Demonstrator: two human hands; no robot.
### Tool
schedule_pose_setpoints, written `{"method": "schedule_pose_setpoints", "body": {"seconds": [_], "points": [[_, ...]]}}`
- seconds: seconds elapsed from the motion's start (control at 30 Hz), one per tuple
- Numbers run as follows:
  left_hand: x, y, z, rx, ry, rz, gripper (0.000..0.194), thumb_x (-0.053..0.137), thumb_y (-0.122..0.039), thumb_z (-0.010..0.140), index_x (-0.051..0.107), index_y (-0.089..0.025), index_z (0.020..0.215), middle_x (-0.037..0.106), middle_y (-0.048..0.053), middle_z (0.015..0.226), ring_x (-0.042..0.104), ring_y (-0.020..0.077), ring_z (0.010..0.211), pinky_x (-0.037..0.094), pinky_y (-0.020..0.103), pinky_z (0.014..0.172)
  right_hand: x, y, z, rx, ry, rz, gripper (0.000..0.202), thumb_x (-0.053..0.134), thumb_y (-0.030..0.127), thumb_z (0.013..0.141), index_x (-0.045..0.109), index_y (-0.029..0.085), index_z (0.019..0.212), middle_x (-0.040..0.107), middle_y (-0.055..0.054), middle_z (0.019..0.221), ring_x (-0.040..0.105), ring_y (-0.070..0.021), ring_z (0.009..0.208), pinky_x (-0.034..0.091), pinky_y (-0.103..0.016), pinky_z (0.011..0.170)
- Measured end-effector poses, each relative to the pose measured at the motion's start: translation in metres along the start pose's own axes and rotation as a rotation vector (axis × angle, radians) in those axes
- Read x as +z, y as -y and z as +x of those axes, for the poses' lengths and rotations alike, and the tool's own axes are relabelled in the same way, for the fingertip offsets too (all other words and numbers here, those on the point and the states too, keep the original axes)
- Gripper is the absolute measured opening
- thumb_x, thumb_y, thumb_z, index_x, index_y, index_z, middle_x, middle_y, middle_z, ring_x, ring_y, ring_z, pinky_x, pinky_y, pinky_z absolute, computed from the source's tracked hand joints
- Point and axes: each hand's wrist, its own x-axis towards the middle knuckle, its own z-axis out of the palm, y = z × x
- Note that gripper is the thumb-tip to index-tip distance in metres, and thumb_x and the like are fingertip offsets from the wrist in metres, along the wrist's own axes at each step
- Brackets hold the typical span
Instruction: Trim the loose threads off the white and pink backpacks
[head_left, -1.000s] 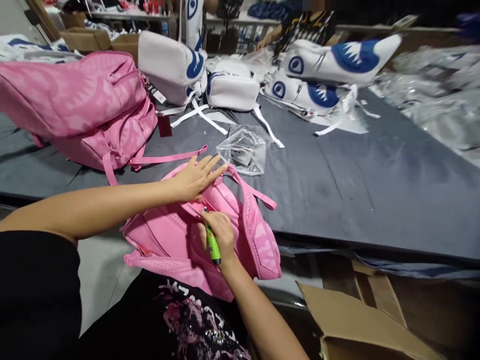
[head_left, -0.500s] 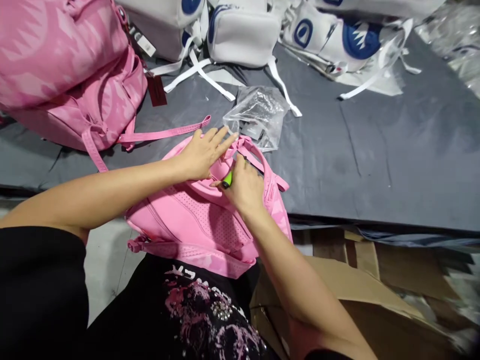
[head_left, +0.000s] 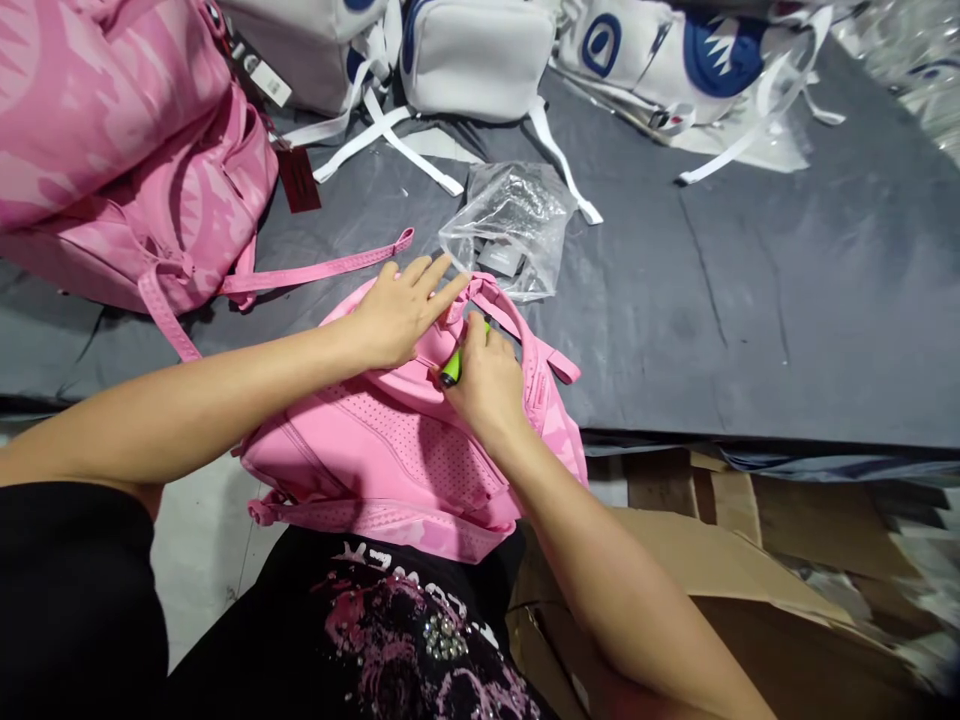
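Note:
A pink backpack lies at the near table edge, leaning against my body, its dotted back panel toward me. My left hand rests flat near the backpack's top, fingers spread. Close beside it, my right hand is closed around a slim green tool with a black end. Its working tip is hidden, so its exact kind cannot be told. Under and behind the right hand runs a pink strap at the top of the backpack.
A clear plastic bag with a grey packet lies just beyond the backpack. A larger pink bag stands at left; white bags line the back of the dark table. An open cardboard box sits below at right.
My right hand has shifted slightly, and more of the green tool shows now. The left hand keeps its place on the backpack. The whole view has moved a little.

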Motion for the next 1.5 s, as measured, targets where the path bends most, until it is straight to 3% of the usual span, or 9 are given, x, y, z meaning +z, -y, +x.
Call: {"method": "schedule_pose_setpoints", "body": {"seconds": [0.17,0.37,0.47,0.57,0.7,0.8,1.1,1.27,1.5], "points": [[0.016,-0.004,0.008,0.085,-0.115,-0.051,0.125,0.076,-0.049,0.075,-0.012,-0.020,0.159,0.000,0.024,0.166,0.008,0.0462,0.151,0.011,0.067,0.115,0.006,-0.003,0.003,-0.034,-0.045,0.047,0.069,0.074,0.027,0.077,0.043,0.005,0.134,0.062,-0.024,0.109,0.060,-0.0372,0.099,0.051,-0.048,0.080],[0.012,-0.009,0.010,0.053,-0.042,-0.069,0.114,0.068,-0.046,0.082,-0.013,-0.022,0.159,0.010,0.021,0.165,0.031,0.0424,0.140,0.019,0.059,0.114,0.005,-0.017,0.002,-0.054,-0.058,0.114,0.059,0.062,0.038,0.090,0.045,0.008,0.138,0.066,-0.021,0.107,0.063,-0.0344,0.097,0.051,-0.044,0.079],[0.007,-0.010,0.007,0.050,-0.030,-0.078,0.108,0.067,-0.041,0.083,-0.007,-0.024,0.160,0.015,0.020,0.163,0.035,0.0413,0.137,0.020,0.057,0.113,-0.006,-0.026,-0.015,-0.069,-0.187,0.241,0.045,0.048,0.046,0.097,0.054,0.016,0.129,0.068,-0.015,0.109,0.064,-0.0304,0.100,0.052,-0.044,0.083],[0.005,-0.008,0.008,0.055,-0.016,-0.096,0.104,0.067,-0.039,0.083,-0.001,-0.023,0.160,0.022,0.020,0.161,0.037,0.0411,0.134,0.020,0.055,0.112,-0.019,-0.029,-0.035,-0.004,-0.306,0.419,0.037,0.052,0.049,0.094,0.060,0.018,0.111,0.071,-0.012,0.103,0.067,-0.0260,0.091,0.054,-0.041,0.079],[0.004,-0.005,0.011,0.060,-0.019,-0.100,0.097,0.066,-0.036,0.084,0.007,-0.022,0.160,0.034,0.019,0.154,0.040,0.0388,0.131,0.022,0.052,0.110,-0.030,-0.028,-0.040,-0.028,-0.100,0.733,0.024,0.065,0.039,0.088,0.064,0.019,0.101,0.075,-0.006,0.096,0.071,-0.0211,0.084,0.056,-0.036,0.076],[0.003,0.001,0.013,0.093,-0.025,-0.086,0.095,0.066,-0.036,0.083,0.011,-0.022,0.159,0.041,0.018,0.149,0.042,0.0372,0.128,0.024,0.049,0.110,-0.031,-0.030,-0.029,-0.145,0.069,0.784,0.021,0.068,0.034,0.086,0.070,0.019,0.101,0.076,-0.005,0.099,0.072,-0.0210,0.090,0.057,-0.035,0.081],[0.010,0.014,0.019,0.160,-0.006,-0.099,0.102,0.065,-0.042,0.082,0.001,-0.026,0.160,0.040,0.014,0.151,0.036,0.0382,0.133,0.022,0.048,0.111,-0.038,-0.036,-0.012,-0.369,0.193,0.725,0.024,0.060,0.029,0.092,0.073,0.020,0.110,0.074,-0.007,0.104,0.069,-0.0193,0.094,0.055,-0.036,0.087],[0.006,0.009,0.018,0.127,0.010,-0.116,0.095,0.066,-0.038,0.084,0.009,-0.026,0.160,0.044,0.015,0.147,0.039,0.0371,0.129,0.023,0.047,0.108,-0.036,-0.035,-0.001,-0.480,0.266,0.507,0.024,0.059,0.021,0.090,0.074,0.019,0.109,0.073,-0.007,0.098,0.067,-0.0193,0.088,0.053,-0.035,0.083],[0.003,0.009,0.018,0.138,0.013,-0.115,0.088,0.061,-0.033,0.086,0.013,-0.024,0.159,0.048,0.016,0.143,0.042,0.0358,0.125,0.024,0.047,0.107,-0.035,-0.029,-0.001,-0.536,0.228,0.328,0.023,0.060,0.021,0.093,0.071,0.023,0.113,0.074,-0.005,0.106,0.068,-0.0225,0.096,0.044,-0.040,0.088]]}}
